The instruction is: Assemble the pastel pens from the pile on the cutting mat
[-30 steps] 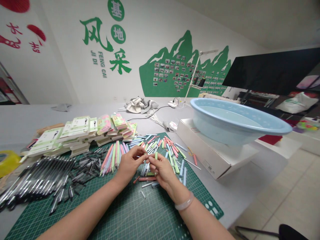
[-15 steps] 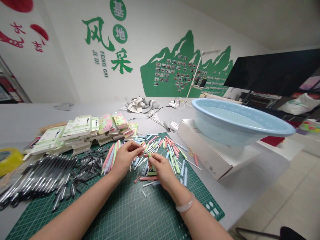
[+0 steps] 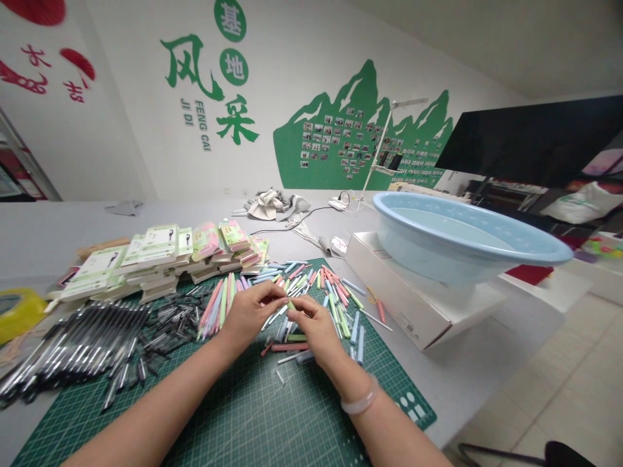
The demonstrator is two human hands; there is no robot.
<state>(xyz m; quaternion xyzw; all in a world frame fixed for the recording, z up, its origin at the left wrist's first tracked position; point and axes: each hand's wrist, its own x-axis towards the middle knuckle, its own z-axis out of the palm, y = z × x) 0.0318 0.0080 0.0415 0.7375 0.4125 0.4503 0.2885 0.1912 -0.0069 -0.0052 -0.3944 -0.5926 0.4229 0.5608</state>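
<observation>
My right hand [image 3: 317, 327] pinches a small light-green pen barrel [image 3: 291, 305], mostly covered by the fingers. My left hand [image 3: 247, 312] is closed at the fingertips right beside it, and its fingers meet the barrel's end. Whatever small piece sits in the left fingertips is hidden. Beneath and behind both hands, loose pastel pen parts [image 3: 335, 292] in pink, green and blue lie heaped on the green cutting mat [image 3: 233, 415]. A row of pastel pens [image 3: 224, 301] lies just left of my left hand.
Black pens [image 3: 87, 344] and short black pen parts [image 3: 178, 318] cover the mat's left side. Behind them are stacked boxes [image 3: 156, 250]. Yellow tape [image 3: 22, 312] lies far left. At right a blue basin [image 3: 438, 253] rests on a white box [image 3: 389, 298].
My left hand has moved slightly right and down, bringing its fingertips against the green barrel in my right hand. The right hand has stayed nearly in place.
</observation>
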